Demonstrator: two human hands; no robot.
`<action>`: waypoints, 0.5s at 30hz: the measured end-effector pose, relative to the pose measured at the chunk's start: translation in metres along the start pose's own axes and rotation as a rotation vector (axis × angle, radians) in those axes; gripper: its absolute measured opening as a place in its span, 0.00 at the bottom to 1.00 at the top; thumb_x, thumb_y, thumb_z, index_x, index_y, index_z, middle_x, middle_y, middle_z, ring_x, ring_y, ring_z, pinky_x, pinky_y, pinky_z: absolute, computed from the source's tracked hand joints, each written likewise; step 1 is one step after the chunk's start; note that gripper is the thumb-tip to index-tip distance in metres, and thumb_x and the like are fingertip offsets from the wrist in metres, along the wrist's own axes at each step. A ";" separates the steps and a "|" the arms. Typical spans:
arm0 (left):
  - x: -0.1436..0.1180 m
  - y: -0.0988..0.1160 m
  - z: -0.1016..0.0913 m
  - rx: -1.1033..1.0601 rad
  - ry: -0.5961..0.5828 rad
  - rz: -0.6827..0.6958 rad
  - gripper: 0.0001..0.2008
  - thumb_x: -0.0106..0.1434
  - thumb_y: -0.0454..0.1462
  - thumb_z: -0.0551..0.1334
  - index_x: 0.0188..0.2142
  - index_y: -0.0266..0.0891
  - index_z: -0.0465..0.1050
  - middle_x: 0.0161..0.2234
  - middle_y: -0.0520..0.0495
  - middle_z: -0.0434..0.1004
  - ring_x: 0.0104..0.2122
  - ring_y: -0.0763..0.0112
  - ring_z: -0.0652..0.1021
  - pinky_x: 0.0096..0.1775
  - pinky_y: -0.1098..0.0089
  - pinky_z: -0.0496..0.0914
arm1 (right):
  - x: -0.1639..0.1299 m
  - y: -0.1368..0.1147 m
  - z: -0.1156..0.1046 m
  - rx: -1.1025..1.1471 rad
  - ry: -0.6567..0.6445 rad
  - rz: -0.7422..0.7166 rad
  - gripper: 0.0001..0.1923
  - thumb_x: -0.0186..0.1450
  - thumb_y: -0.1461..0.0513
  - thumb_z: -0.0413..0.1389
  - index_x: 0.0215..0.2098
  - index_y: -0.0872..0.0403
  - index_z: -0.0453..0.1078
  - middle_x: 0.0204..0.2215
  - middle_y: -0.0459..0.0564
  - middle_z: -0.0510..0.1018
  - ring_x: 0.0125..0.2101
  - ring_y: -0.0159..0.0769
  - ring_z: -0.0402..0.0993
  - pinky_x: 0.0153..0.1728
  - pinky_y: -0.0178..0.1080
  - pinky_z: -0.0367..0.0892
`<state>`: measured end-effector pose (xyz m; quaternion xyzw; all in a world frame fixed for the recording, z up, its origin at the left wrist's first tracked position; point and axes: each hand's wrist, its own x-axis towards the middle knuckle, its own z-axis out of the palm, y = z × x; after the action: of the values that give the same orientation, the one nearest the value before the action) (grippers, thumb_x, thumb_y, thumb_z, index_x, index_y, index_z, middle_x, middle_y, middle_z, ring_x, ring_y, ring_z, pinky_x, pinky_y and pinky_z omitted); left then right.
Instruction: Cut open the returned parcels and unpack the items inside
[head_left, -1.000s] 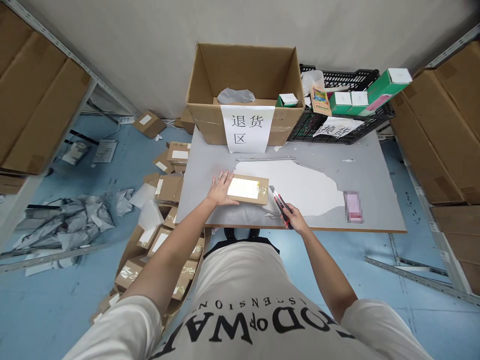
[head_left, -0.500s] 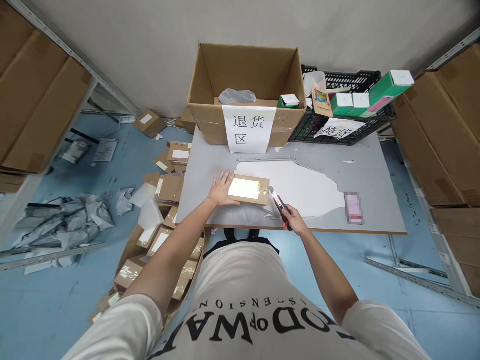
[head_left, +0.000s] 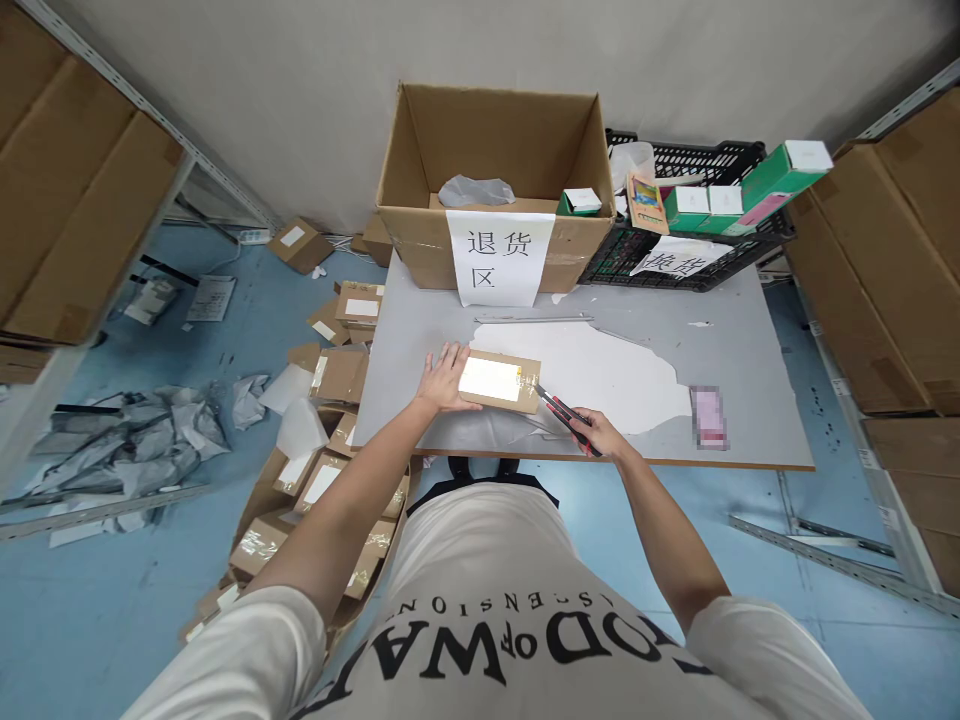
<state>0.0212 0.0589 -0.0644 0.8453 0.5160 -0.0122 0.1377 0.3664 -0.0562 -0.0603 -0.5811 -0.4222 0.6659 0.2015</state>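
Observation:
A small brown cardboard box (head_left: 529,373) with a white label lies on the table near its front edge. My left hand (head_left: 444,380) grips the box's left end, the thumb along the near side and the fingers over the far side. In my right hand (head_left: 598,433) is a red and black utility knife (head_left: 561,408), the fingers closed round its handle. Its blade tip meets the taped right end of the box, or comes very close; which of the two I cannot tell. A white sheet (head_left: 607,365) lies beneath and beyond the box.
At the table's (head_left: 750,360) back stand a large open carton (head_left: 420,240) with a paper sign and a black crate (head_left: 622,262) holding green boxes. A pixelated pink item (head_left: 709,417) lies right. Floor-level cartons (head_left: 341,375) crowd the left side.
My right hand has moved slightly right and turned, and the knife now lies at a flatter angle against the box's right end. My left hand and the box have barely shifted.

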 end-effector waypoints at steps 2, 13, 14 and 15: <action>-0.001 0.001 -0.001 0.006 -0.001 -0.001 0.62 0.42 0.64 0.60 0.66 0.34 0.36 0.65 0.32 0.42 0.64 0.41 0.44 0.59 0.44 0.42 | -0.001 -0.002 -0.003 -0.010 -0.018 0.012 0.25 0.59 0.46 0.54 0.48 0.53 0.65 0.17 0.40 0.70 0.11 0.27 0.62 0.10 0.29 0.55; 0.004 -0.005 0.003 -0.051 0.033 0.064 0.64 0.39 0.65 0.61 0.66 0.31 0.39 0.64 0.30 0.45 0.63 0.39 0.45 0.59 0.48 0.47 | 0.000 -0.011 -0.005 -0.081 -0.031 0.007 0.23 0.61 0.47 0.53 0.47 0.54 0.65 0.17 0.40 0.69 0.12 0.26 0.61 0.12 0.30 0.57; 0.005 -0.006 0.003 -0.058 0.037 0.072 0.65 0.39 0.65 0.62 0.66 0.31 0.39 0.64 0.30 0.45 0.63 0.39 0.45 0.59 0.49 0.47 | 0.003 -0.014 -0.004 -0.092 -0.035 -0.006 0.23 0.61 0.47 0.53 0.47 0.54 0.65 0.18 0.41 0.69 0.12 0.26 0.61 0.12 0.30 0.57; 0.005 -0.006 0.004 -0.060 0.040 0.075 0.65 0.39 0.65 0.62 0.66 0.31 0.40 0.64 0.30 0.45 0.63 0.39 0.45 0.59 0.49 0.47 | 0.005 -0.016 -0.003 -0.101 -0.032 -0.018 0.23 0.61 0.48 0.53 0.46 0.54 0.65 0.18 0.41 0.69 0.12 0.26 0.61 0.12 0.30 0.57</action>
<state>0.0191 0.0648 -0.0700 0.8596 0.4868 0.0253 0.1532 0.3641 -0.0426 -0.0510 -0.5762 -0.4635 0.6511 0.1712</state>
